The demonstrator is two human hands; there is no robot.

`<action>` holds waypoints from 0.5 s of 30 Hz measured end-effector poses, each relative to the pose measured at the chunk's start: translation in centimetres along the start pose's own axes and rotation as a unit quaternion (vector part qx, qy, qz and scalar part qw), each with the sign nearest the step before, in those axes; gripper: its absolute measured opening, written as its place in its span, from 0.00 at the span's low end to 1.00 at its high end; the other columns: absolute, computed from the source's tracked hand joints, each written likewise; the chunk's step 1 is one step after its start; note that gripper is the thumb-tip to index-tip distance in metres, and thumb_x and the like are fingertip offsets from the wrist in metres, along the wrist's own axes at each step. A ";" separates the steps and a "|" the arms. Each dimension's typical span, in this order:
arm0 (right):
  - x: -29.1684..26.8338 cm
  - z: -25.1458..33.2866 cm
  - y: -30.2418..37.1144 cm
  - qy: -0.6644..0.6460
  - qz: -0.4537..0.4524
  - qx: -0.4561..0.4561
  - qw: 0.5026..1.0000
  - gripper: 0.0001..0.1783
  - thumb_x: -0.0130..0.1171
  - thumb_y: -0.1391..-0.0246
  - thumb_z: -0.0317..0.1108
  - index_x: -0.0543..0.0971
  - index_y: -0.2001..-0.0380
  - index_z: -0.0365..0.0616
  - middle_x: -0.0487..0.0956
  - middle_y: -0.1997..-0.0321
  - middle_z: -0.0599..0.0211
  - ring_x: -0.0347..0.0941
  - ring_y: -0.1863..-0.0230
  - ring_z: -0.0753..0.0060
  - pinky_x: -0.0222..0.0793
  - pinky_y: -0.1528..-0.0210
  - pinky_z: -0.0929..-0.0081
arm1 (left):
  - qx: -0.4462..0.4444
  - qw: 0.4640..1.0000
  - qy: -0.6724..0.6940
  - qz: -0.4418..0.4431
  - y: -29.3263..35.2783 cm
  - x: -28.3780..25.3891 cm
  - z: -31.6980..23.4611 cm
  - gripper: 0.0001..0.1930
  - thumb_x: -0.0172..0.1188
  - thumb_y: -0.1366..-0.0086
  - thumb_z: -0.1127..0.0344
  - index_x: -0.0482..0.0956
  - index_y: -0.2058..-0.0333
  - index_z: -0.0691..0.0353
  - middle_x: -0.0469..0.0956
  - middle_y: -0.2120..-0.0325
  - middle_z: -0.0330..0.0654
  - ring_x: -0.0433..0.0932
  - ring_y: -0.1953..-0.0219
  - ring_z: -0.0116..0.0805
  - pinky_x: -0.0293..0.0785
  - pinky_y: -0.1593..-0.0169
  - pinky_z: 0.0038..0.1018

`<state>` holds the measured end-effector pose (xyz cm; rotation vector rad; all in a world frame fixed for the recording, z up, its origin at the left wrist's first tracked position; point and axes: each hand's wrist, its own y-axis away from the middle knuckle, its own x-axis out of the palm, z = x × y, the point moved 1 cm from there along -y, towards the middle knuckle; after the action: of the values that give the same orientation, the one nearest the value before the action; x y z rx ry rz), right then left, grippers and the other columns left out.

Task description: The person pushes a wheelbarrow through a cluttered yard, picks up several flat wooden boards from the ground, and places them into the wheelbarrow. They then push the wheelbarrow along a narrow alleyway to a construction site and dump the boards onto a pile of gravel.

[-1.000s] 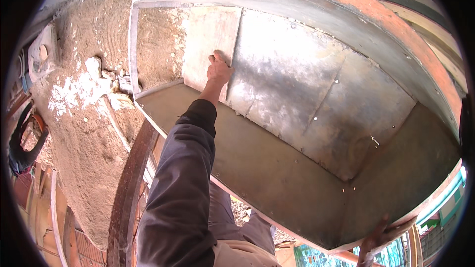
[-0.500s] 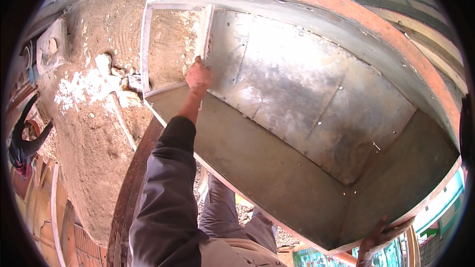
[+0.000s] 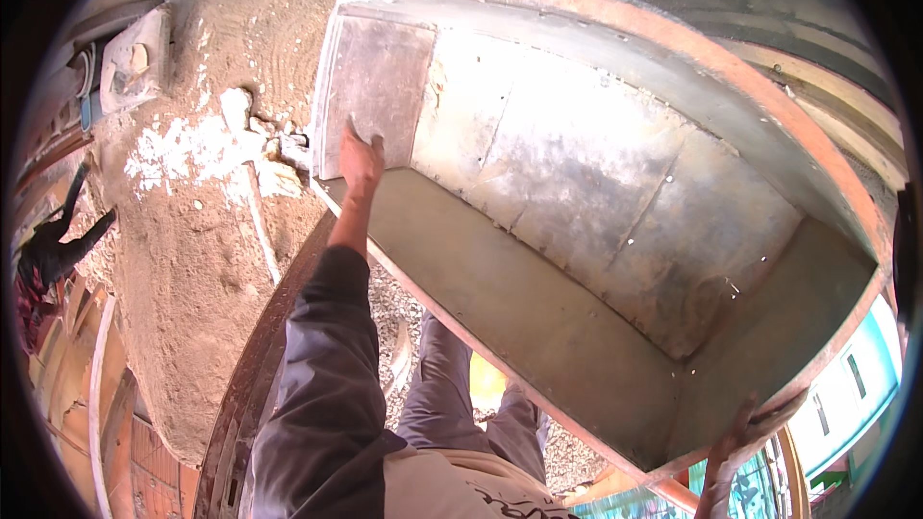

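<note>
A large wooden box (image 3: 596,308) lined with sheet metal stands tilted before me, its reddish rim bent by the lens. At its far left end a flat brownish end panel (image 3: 380,67) fills the frame. My left hand (image 3: 361,161) reaches in with its fingers stretched out against the lower part of that panel. At the near right corner my right hand (image 3: 728,447) is at the box's rim, fingers curled over the edge beside a short wooden piece (image 3: 781,411). Part of that hand is dark and hidden by the rim.
Sandy ground (image 3: 192,308) with white powder (image 3: 183,159) and stones lies to the left. A dark reddish beam (image 3: 255,365) runs by my left arm. Another person (image 3: 43,274) is at the far left, near planks (image 3: 96,375). Teal and white panels (image 3: 851,389) stand at right.
The end panel, which leaned inward with ground showing behind it, now covers that end. My left hand has gone from gripping its edge to lying against it. The right hand stays at the rim.
</note>
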<state>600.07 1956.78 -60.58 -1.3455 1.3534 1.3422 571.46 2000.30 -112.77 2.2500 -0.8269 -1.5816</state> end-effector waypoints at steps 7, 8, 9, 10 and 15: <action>0.2 0.4 -0.6 -0.012 -0.001 -0.062 0.998 0.46 0.54 0.39 0.38 0.45 0.25 0.36 0.47 0.21 0.43 0.41 0.21 0.46 0.38 0.22 0.54 | 0.037 0.981 0.185 0.042 14.9 -2.2 -3.7 0.29 0.66 0.37 0.68 0.67 0.39 0.68 0.78 0.53 0.60 0.78 0.50 0.53 0.73 0.46 0.39; 0.3 0.3 -0.3 -0.042 0.000 -0.076 0.996 0.45 0.54 0.39 0.36 0.45 0.25 0.35 0.48 0.22 0.42 0.41 0.21 0.45 0.37 0.22 0.54 | 0.029 0.976 0.207 0.062 17.2 -2.7 -5.2 0.29 0.65 0.37 0.68 0.67 0.39 0.66 0.78 0.53 0.59 0.78 0.50 0.52 0.74 0.47 0.38; 0.2 0.4 -0.4 -0.073 -0.001 -0.091 0.993 0.44 0.54 0.38 0.33 0.45 0.26 0.34 0.48 0.22 0.42 0.41 0.21 0.44 0.36 0.22 0.54 | 0.022 0.970 0.228 0.082 19.2 -3.4 -6.9 0.28 0.65 0.38 0.69 0.68 0.40 0.64 0.78 0.53 0.58 0.78 0.51 0.51 0.74 0.47 0.37; 0.1 0.6 -0.5 -0.107 -0.002 -0.109 0.988 0.43 0.54 0.38 0.31 0.45 0.26 0.33 0.49 0.23 0.42 0.41 0.21 0.44 0.35 0.22 0.55 | 0.032 0.968 0.233 0.092 21.0 -4.1 -8.2 0.26 0.65 0.38 0.69 0.70 0.41 0.64 0.78 0.54 0.57 0.78 0.52 0.50 0.74 0.47 0.37; 1.6 -0.6 -0.4 -0.280 -0.002 -0.084 0.956 0.44 0.55 0.44 0.20 0.48 0.26 0.36 0.53 0.27 0.42 0.48 0.25 0.42 0.45 0.24 0.54 | 0.104 0.955 0.219 0.169 28.5 -7.9 -12.2 0.21 0.63 0.37 0.71 0.74 0.45 0.65 0.80 0.56 0.54 0.79 0.54 0.47 0.75 0.48 0.36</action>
<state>600.36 1956.04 -62.10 -0.9583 0.8643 1.7017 572.37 1980.86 -87.36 2.3085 -1.2021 -0.8336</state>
